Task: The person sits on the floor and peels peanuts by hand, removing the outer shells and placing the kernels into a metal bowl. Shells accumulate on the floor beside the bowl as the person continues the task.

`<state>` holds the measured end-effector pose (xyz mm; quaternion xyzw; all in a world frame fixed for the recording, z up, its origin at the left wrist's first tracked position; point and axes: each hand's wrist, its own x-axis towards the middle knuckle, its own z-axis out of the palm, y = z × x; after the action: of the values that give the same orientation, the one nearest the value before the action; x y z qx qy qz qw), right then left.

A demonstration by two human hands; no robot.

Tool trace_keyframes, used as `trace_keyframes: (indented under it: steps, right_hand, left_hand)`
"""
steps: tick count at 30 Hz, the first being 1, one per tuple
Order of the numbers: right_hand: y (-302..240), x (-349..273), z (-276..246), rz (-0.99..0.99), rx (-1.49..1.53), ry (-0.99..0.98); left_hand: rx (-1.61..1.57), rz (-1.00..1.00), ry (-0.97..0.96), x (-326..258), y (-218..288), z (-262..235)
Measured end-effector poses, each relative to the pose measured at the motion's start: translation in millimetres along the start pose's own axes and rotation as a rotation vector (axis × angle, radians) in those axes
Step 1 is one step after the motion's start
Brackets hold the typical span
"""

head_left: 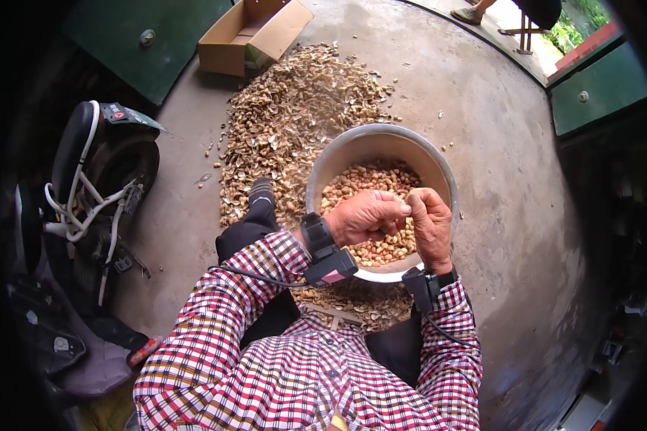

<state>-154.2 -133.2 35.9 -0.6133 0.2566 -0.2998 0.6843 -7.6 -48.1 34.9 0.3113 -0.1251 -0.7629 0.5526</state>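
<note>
A peanut, mostly hidden, sits pinched between both hands over the metal bowl (pixel 438 161) of shelled kernels (pixel 370 183) on the person's lap. The left hand (pixel 363 215) and right hand (pixel 430 226) are curled nearly closed, fingertips meeting. A slip could likely drop shell bits among the kernels. The shell heap (pixel 295 115) covers the concrete floor (pixel 496 144) ahead, by a cardboard box (pixel 248 36); a scooter (pixel 97 179) crowds the left.
</note>
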Motion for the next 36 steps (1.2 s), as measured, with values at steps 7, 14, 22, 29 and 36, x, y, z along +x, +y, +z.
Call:
trace_keyframes:
  steps: [7,14,22,29,36]
  right_hand:
    - [4,0,4,0.153,0.206,-0.034]
    - [-6,-3,21,0.228,0.13,-0.229]
    - [0,-6,20,0.271,0.338,-0.249]
    - [6,-4,17,0.37,0.531,-0.225]
    - [5,-5,22,0.279,0.409,-0.272]
  left_hand:
    - [0.035,0.044,0.026,-1,-1,0]
    - [0.161,0.044,0.041,-5,4,6]
    - [0.168,0.074,0.018,-6,2,6]
    - [0.138,0.058,-0.02,-3,-1,-2]
    - [0.179,0.097,0.013,-6,1,4]
